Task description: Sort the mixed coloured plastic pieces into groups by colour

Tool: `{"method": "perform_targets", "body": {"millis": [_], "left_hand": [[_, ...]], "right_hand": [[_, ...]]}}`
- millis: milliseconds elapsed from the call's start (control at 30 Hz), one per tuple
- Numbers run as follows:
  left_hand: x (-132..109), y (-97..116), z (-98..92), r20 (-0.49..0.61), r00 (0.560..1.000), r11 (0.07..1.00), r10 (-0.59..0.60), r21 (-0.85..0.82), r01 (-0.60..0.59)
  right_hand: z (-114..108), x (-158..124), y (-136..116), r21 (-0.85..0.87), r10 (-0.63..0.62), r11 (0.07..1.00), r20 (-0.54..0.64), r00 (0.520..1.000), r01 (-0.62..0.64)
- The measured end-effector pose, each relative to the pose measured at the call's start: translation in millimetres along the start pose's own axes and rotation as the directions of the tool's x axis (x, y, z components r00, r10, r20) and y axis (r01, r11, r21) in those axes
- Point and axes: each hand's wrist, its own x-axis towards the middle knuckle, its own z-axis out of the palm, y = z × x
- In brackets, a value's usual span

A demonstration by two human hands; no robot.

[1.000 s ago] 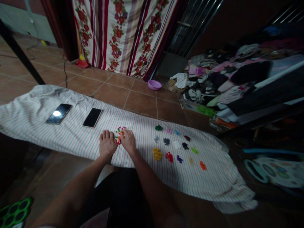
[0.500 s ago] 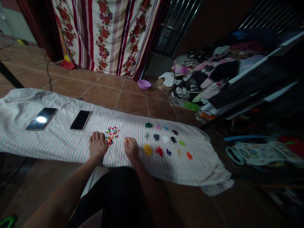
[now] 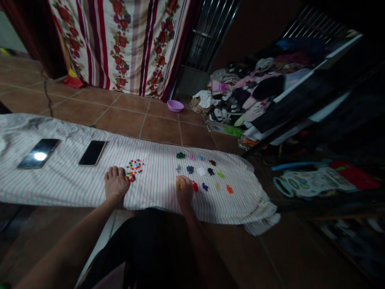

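My left hand [image 3: 116, 182] lies flat on the striped cloth, fingers stretched out, touching the near left side of a mixed heap of small coloured pieces [image 3: 135, 167]. My right hand [image 3: 184, 190] is closed in a pinch over the pile of small yellow pieces [image 3: 178, 184], mostly covering it. Yellow shows at its fingertips, where the held piece and the pile are hard to tell apart. Close beside are piles of red pieces [image 3: 195, 186], dark blue pieces [image 3: 205, 187], grey pieces [image 3: 190, 169] and green pieces [image 3: 180, 155].
Orange pieces [image 3: 229, 189] and lime pieces [image 3: 220, 174] lie farther right on the striped cloth [image 3: 156, 160]. Two phones, a dark one [image 3: 92, 153] and a shiny one [image 3: 39, 153], lie at left. Beyond are a purple basin [image 3: 175, 106] and a clothes heap [image 3: 240, 88].
My right hand has moved right, from bare cloth between the heaps to the yellow pile, with a small yellow piece at its fingertips. My left hand stays by the mixed heap. The view has shifted.
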Motion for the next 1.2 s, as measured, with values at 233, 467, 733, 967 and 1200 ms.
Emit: {"method": "perform_targets", "body": {"millis": [233, 467, 733, 967, 1200], "left_hand": [[1, -1, 1.2, 0.004, 1.0, 1.0, 0.004, 0.001, -0.004], [1, -2, 4.4, -0.008, 1.0, 1.0, 0.009, 0.024, -0.008], [1, -3, 5.7, -0.009, 1.0, 1.0, 0.002, 0.019, -0.002], [0, -2, 4.5, -0.008, 1.0, 1.0, 0.006, 0.021, -0.006], [0, -3, 6.0, -0.004, 1.0, 1.0, 0.006, 0.028, -0.006]], "right_hand": [[-2, -4, 16, 0.004, 0.031, 1.0, -0.017, 0.999, -0.031], [7, -9, 24, 0.028, 0.043, 0.999, 0.009, 0.999, -0.043], [16, -11, 29, 0.051, 0.091, 0.995, 0.014, 0.996, -0.091], [18, -11, 26, 0.073, 0.103, 0.992, 0.001, 0.995, -0.102], [19, -15, 20, 0.045, 0.008, 0.999, -0.001, 1.0, -0.008]]}}
